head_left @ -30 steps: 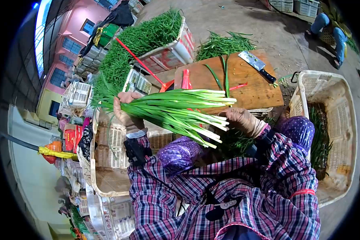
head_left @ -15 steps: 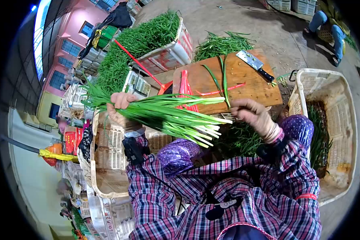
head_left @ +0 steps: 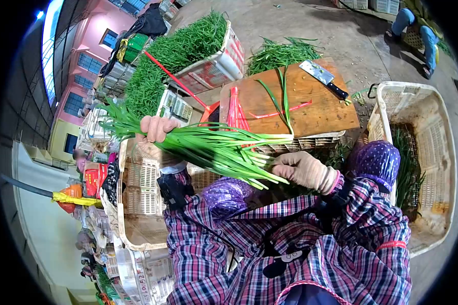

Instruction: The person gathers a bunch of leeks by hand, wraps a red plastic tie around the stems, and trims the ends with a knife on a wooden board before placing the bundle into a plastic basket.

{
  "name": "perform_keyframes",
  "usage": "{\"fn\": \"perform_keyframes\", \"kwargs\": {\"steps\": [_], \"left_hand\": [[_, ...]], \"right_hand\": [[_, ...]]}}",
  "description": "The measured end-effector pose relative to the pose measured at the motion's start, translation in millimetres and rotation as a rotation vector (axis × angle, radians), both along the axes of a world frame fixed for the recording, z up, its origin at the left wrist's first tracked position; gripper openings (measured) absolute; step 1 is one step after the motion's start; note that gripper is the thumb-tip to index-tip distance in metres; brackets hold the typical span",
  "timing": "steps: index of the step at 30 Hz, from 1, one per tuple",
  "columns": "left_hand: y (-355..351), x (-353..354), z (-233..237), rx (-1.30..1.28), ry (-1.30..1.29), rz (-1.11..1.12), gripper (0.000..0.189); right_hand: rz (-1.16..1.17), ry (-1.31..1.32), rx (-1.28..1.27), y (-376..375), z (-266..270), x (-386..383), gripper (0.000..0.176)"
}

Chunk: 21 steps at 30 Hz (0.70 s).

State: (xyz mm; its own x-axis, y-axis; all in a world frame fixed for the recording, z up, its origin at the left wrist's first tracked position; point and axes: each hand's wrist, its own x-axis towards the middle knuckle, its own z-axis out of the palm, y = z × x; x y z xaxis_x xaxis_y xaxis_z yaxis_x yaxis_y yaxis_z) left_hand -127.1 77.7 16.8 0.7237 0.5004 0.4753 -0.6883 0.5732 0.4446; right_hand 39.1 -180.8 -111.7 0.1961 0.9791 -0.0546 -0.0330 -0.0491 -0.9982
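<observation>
My left hand (head_left: 156, 133), in a pale glove, is closed around a bunch of garlic chives (head_left: 213, 152). Their green leaves trail off to the left and the white stem ends fan out to the right. At those ends, my gloved right hand (head_left: 305, 170) pinches a white stem between thumb and fingers. Beyond the bunch is a wooden board (head_left: 310, 114) resting on a crate. On it lie two loose green leaves (head_left: 284, 99), a bundle of red ties (head_left: 235, 114), a single red strip and a cleaver (head_left: 318, 73) with a black handle.
A white crate (head_left: 445, 152) with some greens stands at right, another crate (head_left: 137, 223) at left. Ahead are a crate heaped with greens (head_left: 193, 46), a green pile (head_left: 285, 55) on the floor and a red-handled tool (head_left: 175, 80). Another person (head_left: 417, 35) is at upper right.
My right hand has moved left and down from beside the board's edge to the stem ends, where it now pinches. The left hand keeps hold of the bunch, nearly in place.
</observation>
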Motion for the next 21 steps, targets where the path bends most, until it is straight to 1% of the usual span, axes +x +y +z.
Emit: {"fn": "perform_keyframes", "kwargs": {"steps": [1,2,3,4,5,6,8,9,10,12,13,14,16,17,18,20,21], "left_hand": [[-4.5,3.5,3.0,0.028,-0.010,-0.016,0.022],[-7.8,6.6,4.7,0.056,-0.019,-0.032,0.023],[-8.5,8.5,5.1,0.056,-0.016,-0.031,0.023],[-8.9,10.6,5.6,0.117,-0.025,-0.090,0.023],[-9.5,12.3,6.3,0.178,-0.034,-0.149,0.025],[-10.7,13.8,7.3,0.179,-0.032,-0.148,0.025],[-13.0,16.1,9.5,0.243,0.020,-0.141,0.027],[-13.8,16.4,9.8,0.223,0.016,-0.146,0.027],[-14.8,16.3,9.8,0.223,0.017,-0.145,0.027],[-15.5,16.7,8.4,0.196,-0.010,-0.101,0.028],[-13.3,14.7,8.8,0.174,0.006,-0.105,0.028],[-13.1,14.2,7.9,0.171,0.006,-0.110,0.028],[-13.7,13.0,6.6,0.036,0.021,-0.040,0.025],[-11.1,12.1,5.1,0.042,0.025,-0.023,0.026],[-6.0,9.3,2.3,0.039,0.025,-0.023,0.026],[3.9,5.8,-3.2,0.060,0.055,-0.025,0.026],[-2.4,9.6,-6.5,0.005,-0.002,-0.031,0.026]], "right_hand": [[0.053,-0.048,-0.029,3.8,0.5,-1.0,0.025],[0.073,-0.050,0.020,8.3,2.8,-1.9,0.025],[0.128,-0.073,-0.024,14.6,4.1,-2.0,0.025],[0.183,-0.096,-0.068,20.5,5.1,-3.9,0.026],[0.209,0.150,-0.046,24.1,7.3,-9.4,0.025],[0.263,0.299,-0.101,32.4,1.0,-12.5,0.023],[0.250,0.355,-0.076,42.5,-8.4,-18.6,0.020],[0.264,0.363,-0.075,42.4,-5.3,-16.7,0.020],[0.182,0.430,-0.011,44.1,-11.1,-22.3,0.019],[0.072,0.559,0.025,43.6,-18.2,-22.2,0.017],[-0.017,0.431,0.085,44.8,-24.6,-20.9,0.014],[-0.012,0.452,0.053,42.3,-29.2,-17.8,0.012],[0.065,0.553,0.033,32.0,-24.8,-8.0,0.014],[0.148,0.609,0.053,30.2,-33.0,-4.4,0.018],[0.173,0.636,0.056,30.6,-30.7,-5.2,0.020],[0.102,0.623,-0.114,25.9,-22.9,-5.8,0.020],[0.133,0.502,-0.074,26.9,-14.4,-8.1,0.020]]}}
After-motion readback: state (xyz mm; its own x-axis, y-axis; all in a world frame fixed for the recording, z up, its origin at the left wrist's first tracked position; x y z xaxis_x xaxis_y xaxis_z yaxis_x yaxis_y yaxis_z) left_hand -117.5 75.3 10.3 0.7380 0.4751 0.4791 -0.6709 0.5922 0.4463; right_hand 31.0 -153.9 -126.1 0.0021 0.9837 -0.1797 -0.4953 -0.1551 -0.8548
